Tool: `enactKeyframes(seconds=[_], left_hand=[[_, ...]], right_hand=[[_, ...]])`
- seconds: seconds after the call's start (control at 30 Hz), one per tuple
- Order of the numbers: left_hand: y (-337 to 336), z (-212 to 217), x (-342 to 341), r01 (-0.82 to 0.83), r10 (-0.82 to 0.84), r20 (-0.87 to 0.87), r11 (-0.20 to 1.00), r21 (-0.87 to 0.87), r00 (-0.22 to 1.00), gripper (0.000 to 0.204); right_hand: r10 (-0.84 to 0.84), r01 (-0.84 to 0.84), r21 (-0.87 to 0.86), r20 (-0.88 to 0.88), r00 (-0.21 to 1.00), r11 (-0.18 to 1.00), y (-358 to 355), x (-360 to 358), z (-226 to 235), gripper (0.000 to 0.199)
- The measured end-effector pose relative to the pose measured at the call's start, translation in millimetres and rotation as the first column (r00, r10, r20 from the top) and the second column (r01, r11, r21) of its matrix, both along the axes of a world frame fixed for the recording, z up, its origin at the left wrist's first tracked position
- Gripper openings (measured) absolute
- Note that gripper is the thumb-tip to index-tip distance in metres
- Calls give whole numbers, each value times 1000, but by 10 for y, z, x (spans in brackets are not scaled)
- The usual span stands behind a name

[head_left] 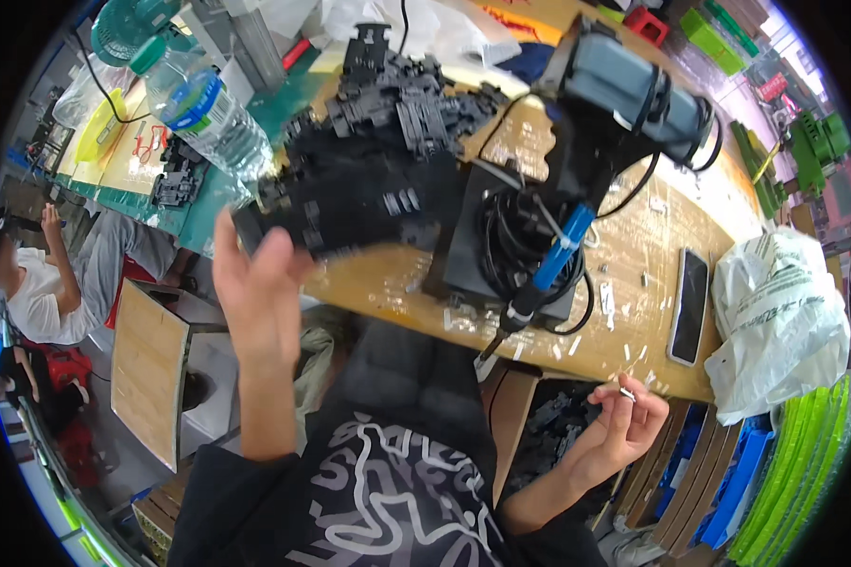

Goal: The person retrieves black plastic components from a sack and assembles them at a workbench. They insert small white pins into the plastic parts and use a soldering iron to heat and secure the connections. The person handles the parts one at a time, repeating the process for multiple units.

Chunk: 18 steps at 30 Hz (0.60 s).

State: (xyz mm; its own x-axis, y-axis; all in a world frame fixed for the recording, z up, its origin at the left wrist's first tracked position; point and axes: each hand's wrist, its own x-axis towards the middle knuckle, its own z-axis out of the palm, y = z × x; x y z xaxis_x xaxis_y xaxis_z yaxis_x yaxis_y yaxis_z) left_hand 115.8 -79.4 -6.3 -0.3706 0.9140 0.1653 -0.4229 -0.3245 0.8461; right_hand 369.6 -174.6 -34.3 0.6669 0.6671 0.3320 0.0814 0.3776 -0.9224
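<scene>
My left hand (260, 283) is slightly blurred, its fingers spread at the left end of a black plastic tray-like piece (359, 208); whether they touch it I cannot tell. Behind and above that piece is a heap of black moulded plastic parts (407, 104). Just off the table's front edge, my right hand (624, 420) is closed in a pinch around a small white piece (626, 393). Between my hands stands a black device on a base (473, 255), with coiled black cables. A tool with a blue grip (564, 248) leans across the cables.
White scraps (607, 300) and a phone (689, 307) lie on the brown tabletop (378, 288). A white plastic bag (780, 317) bulges at its right edge. A clear bottle (203, 109) stands at the left. Another person (47, 293) sits beyond a wooden-topped box (151, 369).
</scene>
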Motion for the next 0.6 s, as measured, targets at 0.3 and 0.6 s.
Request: enactKeyframes(seconds=[0.3, 0.6], left_hand=[[-808, -462, 339, 372, -373, -4, 926, -69, 928, 38], [-802, -529, 460, 502, -501, 42, 865, -4, 864, 40]], right_hand=[[418, -414, 60, -181, 890, 908, -20, -343, 62, 19], [458, -484, 10, -343, 820, 875, -90, -211, -36, 18]])
